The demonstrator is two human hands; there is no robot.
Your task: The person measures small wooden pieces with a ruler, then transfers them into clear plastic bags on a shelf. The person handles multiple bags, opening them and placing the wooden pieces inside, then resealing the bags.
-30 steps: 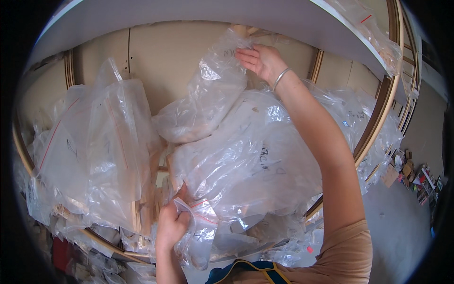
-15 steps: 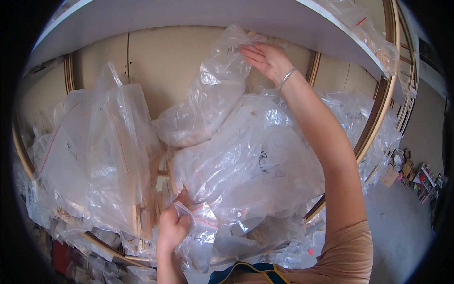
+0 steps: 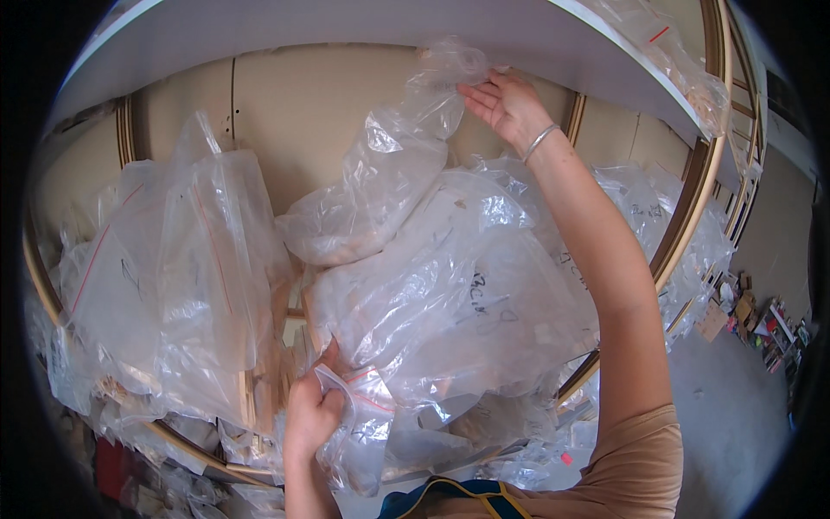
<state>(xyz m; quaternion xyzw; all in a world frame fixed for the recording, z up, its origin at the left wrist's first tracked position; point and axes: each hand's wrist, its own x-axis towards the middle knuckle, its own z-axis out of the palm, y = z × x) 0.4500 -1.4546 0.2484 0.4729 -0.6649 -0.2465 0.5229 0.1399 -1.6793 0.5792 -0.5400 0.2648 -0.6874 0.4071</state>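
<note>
My left hand [image 3: 313, 411] is closed around the edge of a small clear zip-lock bag [image 3: 367, 432] with a red seal line, its index finger pointing up along a large bag. My right hand [image 3: 512, 108] is raised under the upper shelf, fingers stretched out beside the crumpled top of a tall clear plastic bag [image 3: 372, 182]. That bag leans over, with tan pieces in its bottom. Below it lies a large clear bag [image 3: 432, 277] with dark handwriting, overlapping other bags. I cannot make out what is inside it.
Zip bags [image 3: 181, 285] with red seal lines stand at the left around wooden pieces. A grey-white shelf [image 3: 328, 22] runs overhead. A curved-looking wooden post [image 3: 692, 216] stands at the right, and more bags [image 3: 644, 208] sit behind my right arm. Assorted clutter [image 3: 761, 320] lies on the floor.
My right hand has shifted slightly right, and the top of the tall bag has risen and spread beside it. The small zip-lock bag in my left hand has tilted a little left.
</note>
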